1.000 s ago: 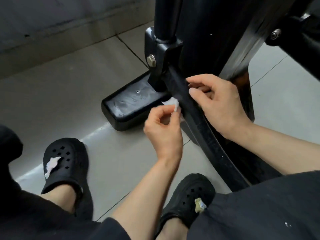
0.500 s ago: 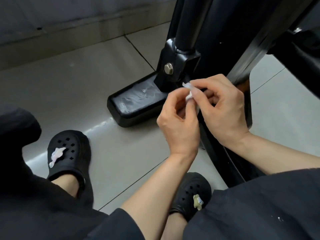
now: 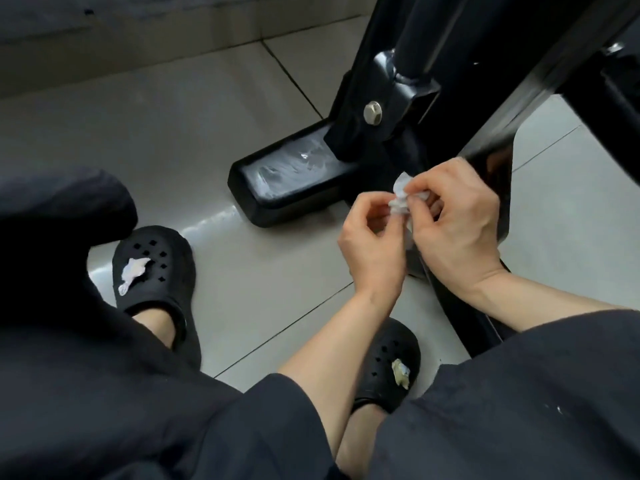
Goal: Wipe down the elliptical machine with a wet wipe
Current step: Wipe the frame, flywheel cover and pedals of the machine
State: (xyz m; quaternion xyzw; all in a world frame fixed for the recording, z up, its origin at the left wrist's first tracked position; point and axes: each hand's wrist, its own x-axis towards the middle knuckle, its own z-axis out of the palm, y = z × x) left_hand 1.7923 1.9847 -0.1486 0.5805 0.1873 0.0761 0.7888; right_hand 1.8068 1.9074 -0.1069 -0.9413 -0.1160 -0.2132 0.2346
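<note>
- A small white wet wipe (image 3: pixel 401 197) is held up in the air, just in front of the black machine (image 3: pixel 433 98).
- The wipe is pinched by the left hand (image 3: pixel 372 244) from one side, with fingers curled round it.
- The wipe is pinched by the right hand (image 3: pixel 457 226) from the other side too, so both hands are closed on it together.
- The wipe is bunched up small, and it looks like it is being opened out or folded again. That is only a guess.
- The machine is not touched by the wipe right now.
- Pale wet-looking streaks can be seen on the flat foot (image 3: pixel 294 168) of the machine, so that part seems to be wiped already.
- The bracket with the bolt (image 3: pixel 373 113) shows no streaks, so whether it is wiped cannot be told.
- Much of the machine is out of view, so a lot of wiping is likely left.
- Two black clogs (image 3: pixel 152 271) are worn on the grey tiled floor (image 3: pixel 207 116).
</note>
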